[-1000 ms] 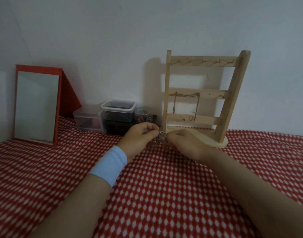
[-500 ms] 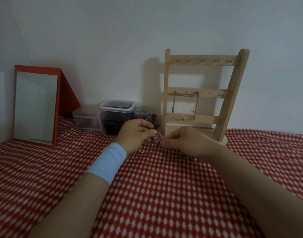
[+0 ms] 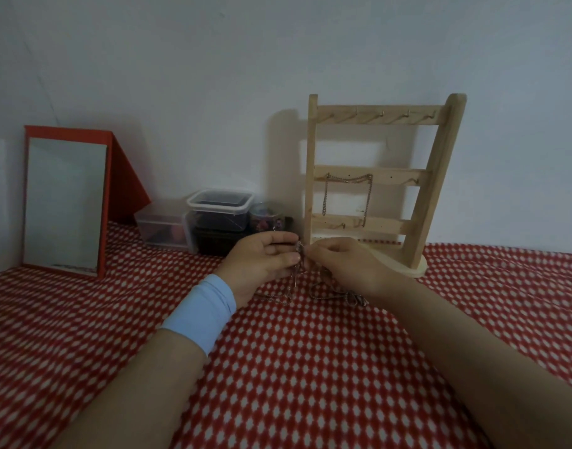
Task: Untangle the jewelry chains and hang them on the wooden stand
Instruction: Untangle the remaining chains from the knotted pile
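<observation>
A tangle of thin silver chains (image 3: 297,277) hangs between my two hands just above the red checked cloth, with loose loops trailing onto the cloth below. My left hand (image 3: 262,260), with a light blue wristband, pinches the chains from the left. My right hand (image 3: 343,264) pinches them from the right, fingertips almost meeting the left ones. Behind my hands stands the wooden stand (image 3: 372,183) with three hooked rails. One chain (image 3: 347,192) hangs from its middle rail.
A red-framed mirror (image 3: 64,202) leans at the back left. Clear plastic boxes (image 3: 216,215) and a small jar (image 3: 267,218) sit against the wall left of the stand. The red and white checked cloth (image 3: 294,367) covers the whole surface.
My hands stay together on the tangle with small finger shifts. The left hand has turned slightly and more chain now hangs down onto the cloth.
</observation>
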A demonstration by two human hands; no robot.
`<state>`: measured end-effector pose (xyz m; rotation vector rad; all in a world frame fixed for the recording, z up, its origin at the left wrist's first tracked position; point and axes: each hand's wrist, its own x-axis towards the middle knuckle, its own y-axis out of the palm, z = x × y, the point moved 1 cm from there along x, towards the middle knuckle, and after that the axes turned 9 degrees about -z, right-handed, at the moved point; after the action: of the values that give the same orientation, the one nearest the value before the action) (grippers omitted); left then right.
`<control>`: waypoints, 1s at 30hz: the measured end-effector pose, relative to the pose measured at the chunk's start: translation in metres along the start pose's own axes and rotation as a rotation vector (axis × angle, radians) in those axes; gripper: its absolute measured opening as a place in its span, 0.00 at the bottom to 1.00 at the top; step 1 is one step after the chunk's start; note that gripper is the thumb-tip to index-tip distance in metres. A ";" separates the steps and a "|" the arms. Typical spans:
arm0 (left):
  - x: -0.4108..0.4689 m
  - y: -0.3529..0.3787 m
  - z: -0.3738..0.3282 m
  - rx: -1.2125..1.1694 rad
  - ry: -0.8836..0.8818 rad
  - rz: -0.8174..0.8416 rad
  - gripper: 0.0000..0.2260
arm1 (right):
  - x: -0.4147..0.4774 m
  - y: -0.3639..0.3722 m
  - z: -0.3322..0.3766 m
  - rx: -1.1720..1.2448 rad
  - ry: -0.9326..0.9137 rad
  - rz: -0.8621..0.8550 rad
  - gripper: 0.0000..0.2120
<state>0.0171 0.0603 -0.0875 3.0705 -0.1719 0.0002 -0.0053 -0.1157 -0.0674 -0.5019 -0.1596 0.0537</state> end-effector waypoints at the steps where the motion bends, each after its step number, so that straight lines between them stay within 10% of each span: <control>1: 0.000 -0.001 0.000 -0.014 0.001 -0.003 0.14 | 0.000 -0.002 0.000 0.009 0.022 0.001 0.19; 11: -0.001 0.006 -0.003 0.057 0.117 -0.053 0.17 | 0.001 0.000 -0.004 -0.099 0.060 -0.054 0.09; 30: 0.000 0.003 0.002 0.188 -0.027 0.024 0.06 | 0.001 0.002 -0.006 0.087 0.170 -0.244 0.29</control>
<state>0.0164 0.0574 -0.0896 3.2570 -0.2228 -0.0249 -0.0030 -0.1166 -0.0734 -0.3953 -0.0507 -0.2187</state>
